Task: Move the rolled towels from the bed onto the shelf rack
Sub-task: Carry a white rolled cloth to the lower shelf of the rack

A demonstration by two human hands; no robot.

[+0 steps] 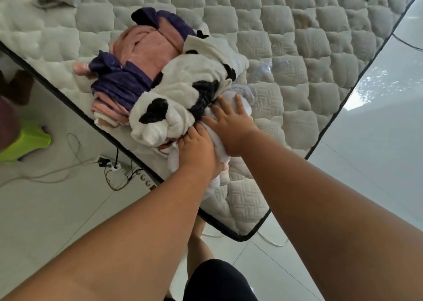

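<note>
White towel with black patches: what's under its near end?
Under the white towel with black patches, a plain white towel lies on the mattress, pressed by the left hand and right hand. A pink edge peeks out; the rest is covered.

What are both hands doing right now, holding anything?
Left hand: closing on the white towel at the mattress edge.
Right hand: open, fingers spread, pressing flat on that same towel.
</note>
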